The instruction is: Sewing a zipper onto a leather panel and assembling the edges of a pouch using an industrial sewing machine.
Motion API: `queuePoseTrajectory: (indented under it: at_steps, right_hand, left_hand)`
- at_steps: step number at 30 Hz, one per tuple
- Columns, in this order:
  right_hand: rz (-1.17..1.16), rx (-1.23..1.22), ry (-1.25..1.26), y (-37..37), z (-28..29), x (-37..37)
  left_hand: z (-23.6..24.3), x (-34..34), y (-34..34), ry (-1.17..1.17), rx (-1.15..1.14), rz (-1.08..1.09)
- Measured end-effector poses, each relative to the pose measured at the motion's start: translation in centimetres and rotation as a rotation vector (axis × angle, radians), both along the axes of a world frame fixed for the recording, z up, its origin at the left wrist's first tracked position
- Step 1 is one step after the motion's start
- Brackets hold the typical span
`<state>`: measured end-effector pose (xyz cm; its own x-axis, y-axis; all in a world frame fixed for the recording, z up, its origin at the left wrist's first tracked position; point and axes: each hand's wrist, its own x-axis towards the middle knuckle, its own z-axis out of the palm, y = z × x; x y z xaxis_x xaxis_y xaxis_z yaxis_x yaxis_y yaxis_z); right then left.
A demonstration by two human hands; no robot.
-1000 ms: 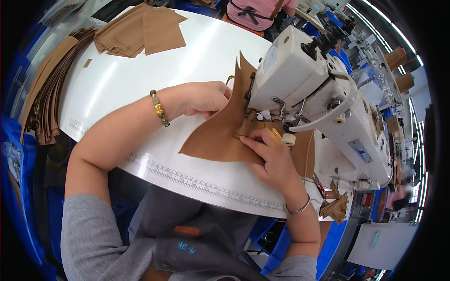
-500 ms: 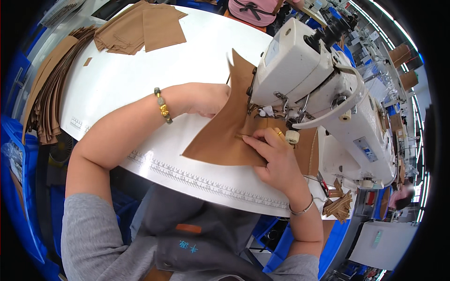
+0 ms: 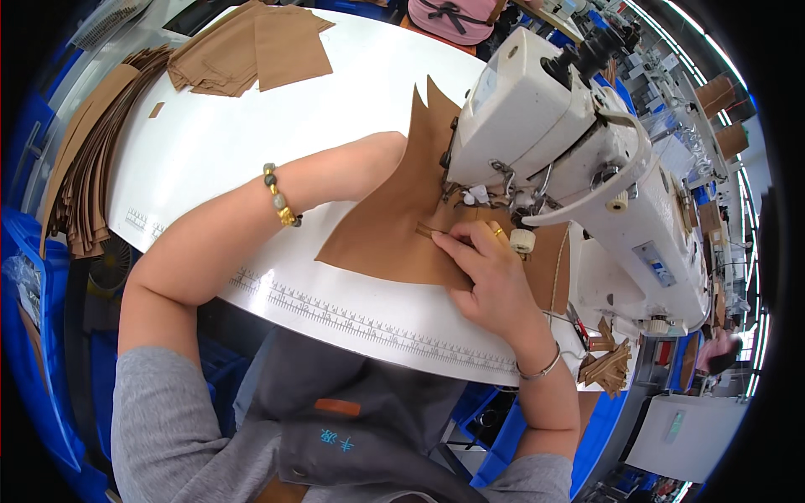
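A brown fabric panel (image 3: 381, 239) lies under the head of a white sewing machine (image 3: 524, 117), its left side lifted and curved upward. My left hand (image 3: 381, 163) reaches behind this raised side; its fingers are hidden by the fabric. On the panel, just in front of the needle area, my right hand (image 3: 490, 264) has thumb and forefinger pinched on a small brown strip (image 3: 425, 230). The other right fingers are bent close to the machine's presser area.
Brown fabric pieces (image 3: 293, 50) are piled at the table's far left, beside a hanging stack of brown panels (image 3: 88, 159). Small brown strips (image 3: 605, 369) and red-handled snips (image 3: 579, 327) lie to the right. A printed ruler (image 3: 352, 317) runs along the white table's front edge.
The panel's near left corner has shifted away from me and slightly left. My left hand has slid further behind the fabric, and my right hand has moved slightly away from me.
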<state>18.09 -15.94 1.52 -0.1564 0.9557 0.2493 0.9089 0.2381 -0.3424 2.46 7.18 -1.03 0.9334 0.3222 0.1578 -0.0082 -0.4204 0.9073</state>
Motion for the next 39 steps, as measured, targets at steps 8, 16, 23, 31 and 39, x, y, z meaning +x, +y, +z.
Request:
queuePoseTrajectory:
  at_steps: [8, 16, 23, 31, 39]
  right_hand:
    - [0.020, 0.029, -0.002, 0.0, 0.2, 0.1]
    - [-0.017, -0.022, 0.012, -0.2, 0.2, 0.0]
    - [-0.010, -0.032, -0.002, -0.4, 0.5, 0.0]
    - [-0.005, -0.022, 0.000, -0.1, -0.1, 0.2]
    - [-0.023, -0.032, -0.007, -0.3, 0.2, -0.1]
  left_hand:
    - [3.5, -0.5, -1.1, 0.472, -0.382, -0.037]
    - [1.3, 0.2, -1.4, 0.291, -0.578, -0.050]
    - [1.1, 0.7, -1.5, 0.303, -0.464, -0.025]
    - [1.8, 0.3, -1.0, 0.263, 0.015, -0.046]
    - [2.3, 0.5, -1.4, 0.168, -0.775, 0.114]
